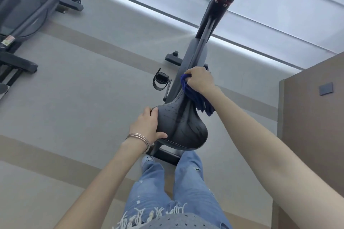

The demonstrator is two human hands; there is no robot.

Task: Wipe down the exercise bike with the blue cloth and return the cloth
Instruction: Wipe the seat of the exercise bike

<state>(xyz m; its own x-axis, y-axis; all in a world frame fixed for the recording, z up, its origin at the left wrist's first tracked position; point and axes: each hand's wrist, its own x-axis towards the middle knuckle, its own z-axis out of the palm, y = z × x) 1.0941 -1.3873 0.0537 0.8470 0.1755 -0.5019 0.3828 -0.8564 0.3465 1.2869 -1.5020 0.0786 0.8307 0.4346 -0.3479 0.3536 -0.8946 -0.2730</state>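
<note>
Grips the blue cloth in the right hand, fingers curled round it — presses it against the exercise bike frame just ahead of the saddle, with loose folds hanging beside the nose. Clasps the saddle's left edge with the left hand — fingers and thumb curled onto the rim.

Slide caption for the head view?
Left hand grips the saddle; right hand presses the blue cloth against the bike frame.

A second dark exercise machine stands on the striped floor, a brown panel opposite.
</note>
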